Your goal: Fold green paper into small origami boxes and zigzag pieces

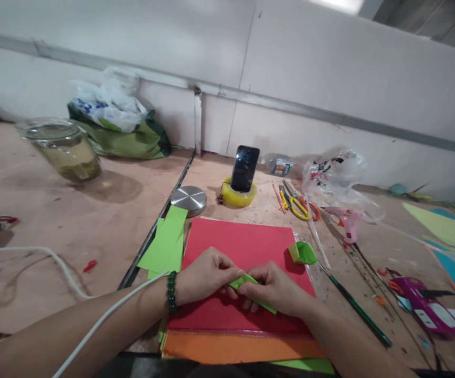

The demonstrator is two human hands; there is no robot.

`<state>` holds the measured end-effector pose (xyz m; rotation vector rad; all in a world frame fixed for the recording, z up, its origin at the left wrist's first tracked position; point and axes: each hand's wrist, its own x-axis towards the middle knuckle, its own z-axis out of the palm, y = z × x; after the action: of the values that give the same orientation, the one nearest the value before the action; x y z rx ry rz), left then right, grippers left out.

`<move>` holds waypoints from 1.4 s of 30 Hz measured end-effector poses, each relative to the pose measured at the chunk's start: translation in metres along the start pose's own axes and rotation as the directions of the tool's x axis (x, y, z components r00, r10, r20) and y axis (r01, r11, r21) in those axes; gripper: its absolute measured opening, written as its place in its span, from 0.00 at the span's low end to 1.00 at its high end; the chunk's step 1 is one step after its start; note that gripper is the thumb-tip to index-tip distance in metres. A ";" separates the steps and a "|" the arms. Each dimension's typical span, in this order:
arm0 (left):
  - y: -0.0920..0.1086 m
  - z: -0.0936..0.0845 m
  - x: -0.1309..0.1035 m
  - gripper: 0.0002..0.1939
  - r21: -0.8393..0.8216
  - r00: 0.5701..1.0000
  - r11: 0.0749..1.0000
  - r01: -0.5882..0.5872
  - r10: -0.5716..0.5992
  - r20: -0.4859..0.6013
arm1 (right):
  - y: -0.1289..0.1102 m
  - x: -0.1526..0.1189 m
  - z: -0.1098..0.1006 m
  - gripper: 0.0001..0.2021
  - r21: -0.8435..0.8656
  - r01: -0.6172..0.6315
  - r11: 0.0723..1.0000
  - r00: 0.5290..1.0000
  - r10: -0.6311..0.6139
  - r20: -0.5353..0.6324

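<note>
Between my two hands is a folded strip of green paper [266, 306], held low over a red sheet [246, 239]. My left hand [213, 275], with a green bead bracelet at the wrist, pinches the strip's left end. My right hand [268, 286] grips its middle, thumb on top, and the strip's free end sticks out below toward the lower right. Part of the strip is hidden by the fingers. A small folded green paper cup [304, 253] lies at the red sheet's right edge. Loose green paper pieces [166, 241] overlap at the sheet's left.
A metal lid [188, 199], a phone [245, 168] on a yellow tape roll [237, 195], scissors [300, 206] and a pink glue gun [347, 220] stand beyond. Right are a green-handled tool [361, 310] and a purple glue gun [427, 307]. A white cable [109, 315] crosses my left forearm. A glass jar [64, 152] stands left.
</note>
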<state>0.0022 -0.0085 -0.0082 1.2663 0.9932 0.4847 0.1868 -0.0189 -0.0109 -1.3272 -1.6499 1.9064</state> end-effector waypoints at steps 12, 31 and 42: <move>0.000 0.001 0.001 0.17 -0.014 1.000 1.000 0.023 -0.023 0.009 | 0.003 0.002 0.002 0.26 -0.056 -0.009 0.998 1.000 0.008 -0.022; 0.007 -0.015 -0.004 0.27 0.162 0.913 0.985 0.058 -0.118 0.390 | -0.004 -0.005 0.002 0.18 -0.029 0.074 0.997 0.992 -0.076 -0.102; -0.001 -0.022 0.004 0.27 -0.188 0.941 0.977 0.099 -0.031 0.336 | -0.013 -0.008 -0.013 0.18 0.329 0.432 0.840 0.901 -0.417 -0.119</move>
<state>-0.0140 0.0062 -0.0105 1.0833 0.6802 0.2990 0.1964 -0.0127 0.0050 -0.7750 -1.3566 1.7719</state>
